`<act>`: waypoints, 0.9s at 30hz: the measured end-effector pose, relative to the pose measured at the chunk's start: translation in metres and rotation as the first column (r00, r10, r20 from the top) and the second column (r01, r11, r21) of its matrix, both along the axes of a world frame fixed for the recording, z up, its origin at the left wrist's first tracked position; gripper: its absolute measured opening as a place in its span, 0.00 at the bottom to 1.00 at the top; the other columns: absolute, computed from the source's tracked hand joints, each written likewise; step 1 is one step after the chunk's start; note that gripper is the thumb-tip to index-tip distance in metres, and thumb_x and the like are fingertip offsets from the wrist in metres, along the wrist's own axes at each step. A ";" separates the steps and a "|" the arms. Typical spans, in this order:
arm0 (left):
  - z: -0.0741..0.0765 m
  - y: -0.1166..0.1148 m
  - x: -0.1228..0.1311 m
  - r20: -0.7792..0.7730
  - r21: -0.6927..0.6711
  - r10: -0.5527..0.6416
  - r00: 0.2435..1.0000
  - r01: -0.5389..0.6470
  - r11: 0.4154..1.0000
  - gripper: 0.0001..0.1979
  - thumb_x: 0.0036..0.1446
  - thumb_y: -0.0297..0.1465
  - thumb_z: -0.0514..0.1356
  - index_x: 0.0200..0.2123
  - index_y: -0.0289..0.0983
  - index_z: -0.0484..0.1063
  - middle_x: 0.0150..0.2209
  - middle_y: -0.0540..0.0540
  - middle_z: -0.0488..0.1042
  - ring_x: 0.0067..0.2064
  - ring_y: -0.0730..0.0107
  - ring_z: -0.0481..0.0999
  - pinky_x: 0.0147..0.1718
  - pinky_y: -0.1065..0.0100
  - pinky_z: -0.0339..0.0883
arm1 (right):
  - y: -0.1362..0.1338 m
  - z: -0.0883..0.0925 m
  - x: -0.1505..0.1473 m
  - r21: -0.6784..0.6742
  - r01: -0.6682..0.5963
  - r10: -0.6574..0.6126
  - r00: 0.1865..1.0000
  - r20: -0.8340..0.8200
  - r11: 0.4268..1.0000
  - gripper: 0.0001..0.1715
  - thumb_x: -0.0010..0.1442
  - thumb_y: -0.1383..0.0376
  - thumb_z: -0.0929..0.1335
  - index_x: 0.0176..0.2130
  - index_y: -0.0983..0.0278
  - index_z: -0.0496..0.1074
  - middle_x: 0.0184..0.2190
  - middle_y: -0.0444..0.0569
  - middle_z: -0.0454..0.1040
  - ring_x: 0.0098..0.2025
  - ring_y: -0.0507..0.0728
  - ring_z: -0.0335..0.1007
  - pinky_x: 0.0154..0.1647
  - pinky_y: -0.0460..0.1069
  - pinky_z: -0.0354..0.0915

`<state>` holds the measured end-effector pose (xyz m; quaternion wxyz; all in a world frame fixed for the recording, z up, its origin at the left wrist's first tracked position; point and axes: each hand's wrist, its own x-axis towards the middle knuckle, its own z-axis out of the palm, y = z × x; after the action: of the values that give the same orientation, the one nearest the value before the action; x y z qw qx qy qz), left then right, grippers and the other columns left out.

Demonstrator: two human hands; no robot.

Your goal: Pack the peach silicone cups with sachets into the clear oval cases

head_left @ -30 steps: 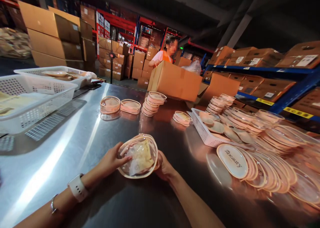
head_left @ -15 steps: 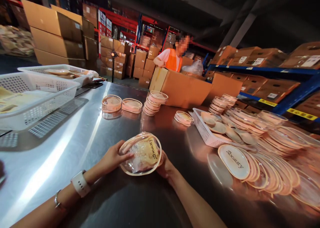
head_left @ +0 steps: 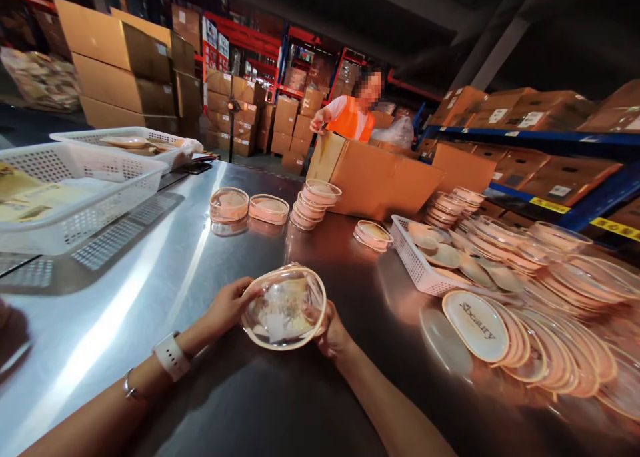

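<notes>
Starting at the far left, a white basket (head_left: 115, 207) sits on the shiny metal table (head_left: 300, 403), yellow-printed packets (head_left: 25, 193) inside it, and a second basket (head_left: 175, 157) stands just beyond. Behind them rises a stack of brown cartons (head_left: 105, 70).

Moving right, here's the left hand (head_left: 227, 307), white watch strap (head_left: 171, 357) on the wrist, fingers curled partly closed on the left side of a clear pouch (head_left: 275, 320) with a pale rim! That pouch is up at the near middle, above the table, tilted, pale and yellowish contents showing through. Beyond it, two pouches stand side by side, a pile of pouches (head_left: 310, 207) next to them.

And the right hand (head_left: 330, 330) has the pouch's other side, fingers bent around its rim, some seen through the clear plastic. At the far side, a co-worker in an orange vest (head_left: 345, 120) stands behind a big carton (head_left: 385, 177), one arm out over its left end.

On to the right: a low white basket (head_left: 415, 263) full of oval pieces, pouches heaped beside it, and, nearer, a leaning row of pouches (head_left: 475, 327), the front one lettered "beauty". Far right, a blue shelf (head_left: 595, 155) carries more cartons.
</notes>
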<state>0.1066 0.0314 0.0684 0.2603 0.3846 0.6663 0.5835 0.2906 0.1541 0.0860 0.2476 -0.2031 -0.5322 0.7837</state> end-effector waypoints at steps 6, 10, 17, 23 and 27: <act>0.013 -0.017 -0.057 0.066 -0.012 0.272 0.960 -0.272 0.962 0.26 0.50 0.59 0.57 0.24 0.43 0.59 0.15 0.58 0.49 0.18 0.75 0.51 0.19 0.69 0.47 | 0.033 0.014 0.011 -0.029 0.036 -0.036 0.999 0.004 0.999 0.22 0.37 0.59 0.79 0.34 0.64 0.78 0.31 0.51 0.82 0.39 0.66 0.79 0.42 0.58 0.76; 0.013 -0.012 -0.042 0.128 0.047 0.181 0.975 -0.188 0.981 0.31 0.41 0.62 0.62 0.33 0.41 0.67 0.25 0.51 0.69 0.27 0.66 0.71 0.27 0.64 0.67 | 0.045 0.009 0.010 -0.088 0.168 -0.170 0.985 -0.012 0.982 0.20 0.36 0.61 0.79 0.32 0.62 0.76 0.26 0.46 0.80 0.33 0.63 0.79 0.36 0.55 0.76; -0.006 0.012 0.011 0.181 0.080 0.136 0.974 -0.153 0.985 0.33 0.42 0.57 0.66 0.41 0.37 0.71 0.36 0.45 0.79 0.35 0.60 0.78 0.34 0.62 0.72 | 0.013 -0.015 -0.006 -0.077 0.095 -0.095 0.995 0.011 0.992 0.27 0.35 0.59 0.83 0.33 0.64 0.75 0.28 0.44 0.79 0.29 0.54 0.74 0.34 0.48 0.71; 0.015 0.000 -0.036 0.131 0.126 0.259 0.957 -0.275 0.953 0.27 0.35 0.55 0.69 0.27 0.37 0.72 0.24 0.51 0.74 0.28 0.69 0.71 0.29 0.67 0.66 | -0.004 -0.004 -0.009 -0.086 -0.042 0.046 0.998 0.047 0.995 0.25 0.36 0.58 0.83 0.34 0.64 0.76 0.22 0.39 0.74 0.20 0.48 0.64 0.22 0.43 0.62; 0.014 -0.002 -0.047 0.112 0.148 0.301 0.947 -0.315 0.937 0.24 0.37 0.52 0.69 0.28 0.38 0.72 0.25 0.51 0.75 0.28 0.69 0.71 0.30 0.67 0.68 | -0.010 0.003 -0.007 -0.042 -0.123 0.123 0.992 -0.004 0.991 0.24 0.36 0.60 0.83 0.33 0.63 0.77 0.26 0.42 0.77 0.26 0.51 0.70 0.30 0.45 0.67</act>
<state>0.0594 0.0298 0.0822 0.1620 0.2698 0.6560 0.6860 0.2837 0.1443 0.0886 0.1948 -0.1744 -0.5268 0.8088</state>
